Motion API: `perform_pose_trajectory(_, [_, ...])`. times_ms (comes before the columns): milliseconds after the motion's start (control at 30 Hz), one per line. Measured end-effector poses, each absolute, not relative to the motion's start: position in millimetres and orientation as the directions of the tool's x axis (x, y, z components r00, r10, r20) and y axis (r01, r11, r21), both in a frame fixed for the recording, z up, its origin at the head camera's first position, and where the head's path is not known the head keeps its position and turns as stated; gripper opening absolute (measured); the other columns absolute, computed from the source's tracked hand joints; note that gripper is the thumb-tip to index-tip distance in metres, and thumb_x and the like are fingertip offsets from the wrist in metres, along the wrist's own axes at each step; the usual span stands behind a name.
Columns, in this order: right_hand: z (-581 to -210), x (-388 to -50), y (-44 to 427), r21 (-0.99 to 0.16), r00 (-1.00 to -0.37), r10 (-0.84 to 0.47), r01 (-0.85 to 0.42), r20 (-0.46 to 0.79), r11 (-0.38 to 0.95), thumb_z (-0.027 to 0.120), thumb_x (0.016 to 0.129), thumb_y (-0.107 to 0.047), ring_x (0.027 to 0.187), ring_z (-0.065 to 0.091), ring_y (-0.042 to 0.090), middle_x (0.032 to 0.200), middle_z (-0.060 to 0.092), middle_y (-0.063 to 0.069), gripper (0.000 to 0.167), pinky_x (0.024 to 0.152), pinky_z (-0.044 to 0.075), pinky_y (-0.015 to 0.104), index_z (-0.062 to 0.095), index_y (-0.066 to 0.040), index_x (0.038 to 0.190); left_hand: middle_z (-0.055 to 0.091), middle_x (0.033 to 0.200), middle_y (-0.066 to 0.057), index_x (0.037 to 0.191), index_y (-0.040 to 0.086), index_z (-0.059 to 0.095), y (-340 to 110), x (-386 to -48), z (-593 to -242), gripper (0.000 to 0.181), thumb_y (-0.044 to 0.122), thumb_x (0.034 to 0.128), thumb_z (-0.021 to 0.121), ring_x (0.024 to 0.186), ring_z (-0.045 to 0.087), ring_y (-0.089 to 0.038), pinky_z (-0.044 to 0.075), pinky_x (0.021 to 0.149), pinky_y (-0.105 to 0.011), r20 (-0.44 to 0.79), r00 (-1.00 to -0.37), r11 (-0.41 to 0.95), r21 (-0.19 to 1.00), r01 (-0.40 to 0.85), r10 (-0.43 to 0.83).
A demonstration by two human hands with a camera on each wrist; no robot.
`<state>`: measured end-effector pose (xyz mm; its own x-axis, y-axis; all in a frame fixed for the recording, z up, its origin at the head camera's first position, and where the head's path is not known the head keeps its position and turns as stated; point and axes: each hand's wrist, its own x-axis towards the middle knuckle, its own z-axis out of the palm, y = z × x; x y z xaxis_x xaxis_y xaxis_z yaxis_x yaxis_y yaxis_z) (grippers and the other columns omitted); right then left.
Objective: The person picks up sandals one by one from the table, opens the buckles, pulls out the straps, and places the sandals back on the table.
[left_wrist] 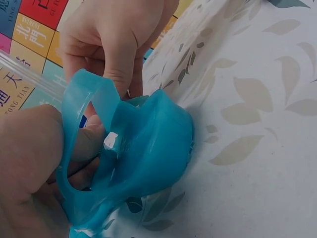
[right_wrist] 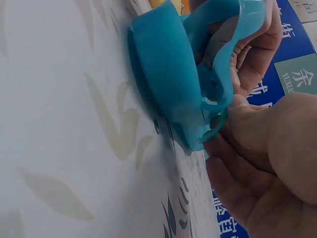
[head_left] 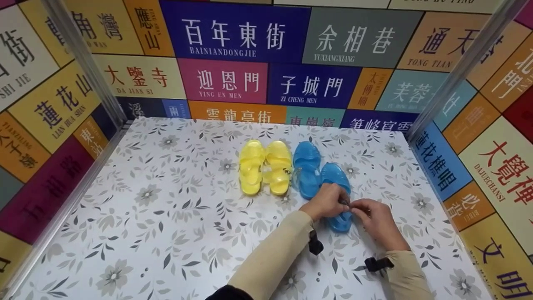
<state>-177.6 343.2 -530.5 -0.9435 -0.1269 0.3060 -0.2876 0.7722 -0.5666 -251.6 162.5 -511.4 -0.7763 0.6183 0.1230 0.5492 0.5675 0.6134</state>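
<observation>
A blue jelly sandal [head_left: 334,175] lies on the patterned table, its heel end toward me. My left hand [head_left: 328,201] covers its middle and grips the heel strap [left_wrist: 69,134], with fingertips showing through the strap's loop in the left wrist view. From the right side, my right hand [head_left: 377,218] pinches the thin end of the strap [right_wrist: 216,126] between thumb and fingers. Both hands' fingertips meet by the sandal's side; the buckle itself is mostly hidden. The other blue sandal [head_left: 307,158] lies just to the left, untouched, its strap out to one side.
Left of the blue pair stands a pair of yellow sandals, one [head_left: 251,156] beside the other [head_left: 278,156]. All sit on a white table [head_left: 145,233] with a grey leaf and flower print. Sign-covered walls [head_left: 245,37] rise at the back and both sides.
</observation>
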Motion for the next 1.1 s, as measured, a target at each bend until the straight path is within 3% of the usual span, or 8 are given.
perform_pose_trajectory(267, [-528.7, -176.2, 349.2, -0.589, -0.964, -0.142, -0.25, 0.223, 0.768, 0.073, 0.096, 0.0, 0.096, 0.072, 0.024, 0.102, 0.078, 0.008, 0.013, 0.081, 0.059, 0.03, 0.078, -0.005, 0.108, 0.077, 0.088, 0.009, 0.099, 0.016, 0.084, 162.2, -252.2, -510.3, 0.01, 0.019, 0.0894, 0.084, 0.084, 0.066, -0.005, 0.047, 0.071, -0.011, 0.098, -0.777, 0.584, 0.603, 0.543, 0.622])
perform_pose_trajectory(600, [-530.0, -178.2, 352.9, -0.549, -0.923, -0.206, -0.361, 0.324, 0.754, 0.076, 0.092, 0.0, 0.081, 0.07, 0.011, 0.093, 0.078, 0.005, 0.009, 0.072, 0.058, 0.027, 0.08, -0.007, 0.097, 0.077, 0.093, 0.009, 0.104, 0.017, 0.083, 164.7, -251.2, -509.8, 0.013, 0.019, 0.091, 0.082, 0.087, 0.065, -0.006, 0.048, 0.074, -0.012, 0.062, -0.765, 0.592, 0.593, 0.545, 0.641])
perform_pose_trajectory(1100, [-526.0, -184.9, 350.0, -0.473, -0.866, -0.284, -0.469, 0.411, 0.746, 0.078, 0.085, 0.005, 0.077, 0.071, 0.016, 0.085, 0.075, 0.004, 0.011, 0.069, 0.06, 0.033, 0.08, -0.005, 0.09, 0.077, 0.09, 0.009, 0.102, 0.017, 0.084, 165.0, -252.1, -507.7, 0.012, 0.022, 0.091, 0.083, 0.087, 0.067, -0.006, 0.049, 0.074, -0.012, 0.103, -0.741, 0.595, 0.527, 0.606, 0.664])
